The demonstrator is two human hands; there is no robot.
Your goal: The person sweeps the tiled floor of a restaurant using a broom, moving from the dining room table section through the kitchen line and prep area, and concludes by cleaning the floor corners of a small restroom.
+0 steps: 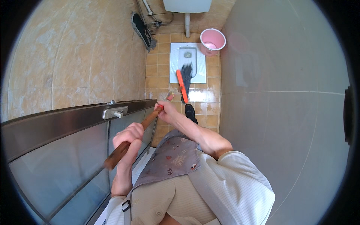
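Both hands grip the brown wooden handle (150, 118) of a broom, which slants away from me toward the floor. My left hand (129, 135) is closed round the handle near its top end. Lower down, my right hand (165, 111) wraps round it. The broom's orange head (182, 86) is tilted, and its dark grey bristles (187, 69) spread over the near part of a white squat toilet (173, 60). The join between handle and head is blurred.
A pink bucket (212, 40) stands right of the toilet. At the far left a dark brush or mop head (141, 30) leans by the wall near a hose. The metal-framed door (63, 116) is close on my left, a grey wall (277, 112) on my right. My dark shoe (190, 111) shows below.
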